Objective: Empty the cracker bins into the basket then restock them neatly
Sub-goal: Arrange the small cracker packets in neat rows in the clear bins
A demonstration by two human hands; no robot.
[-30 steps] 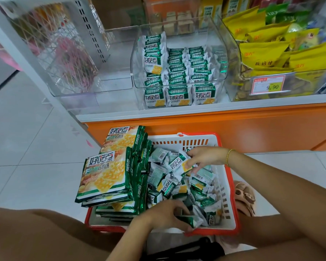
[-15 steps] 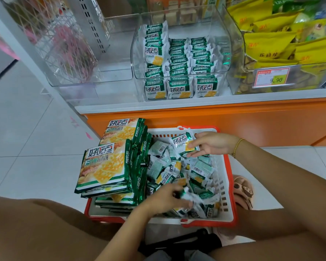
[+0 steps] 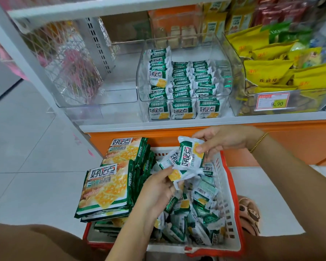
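Holding one small cracker packet up in the right hand, above the far edge of the red-rimmed basket; grip clamped on it, thumb across the printed face, fingers curled behind. Pinching a second packet in the left hand, just below and left of the first, the two wrappers touching; that grip likewise closed on its packet, near the yellow cracker print. Wearing a gold bracelet on the right wrist.

Set on the tiled floor, in front of the orange base of the shelving. Filled along the right side and near edge with a loose heap of small packets, lying every way. Stacked along the left edge with large cracker bags, flat and overhanging the rim, with another stack at the far left corner.

Above, on the white shelf, a clear bin carrying rows of the same small packets: three upright at the front edge, faces out, more ranked behind, a taller column by the left wall. Toward the shelf's left end, just beside it, another clear bin. Toward the right end, a bin of yellow snack bags with a price label reading 9.90 on its front.
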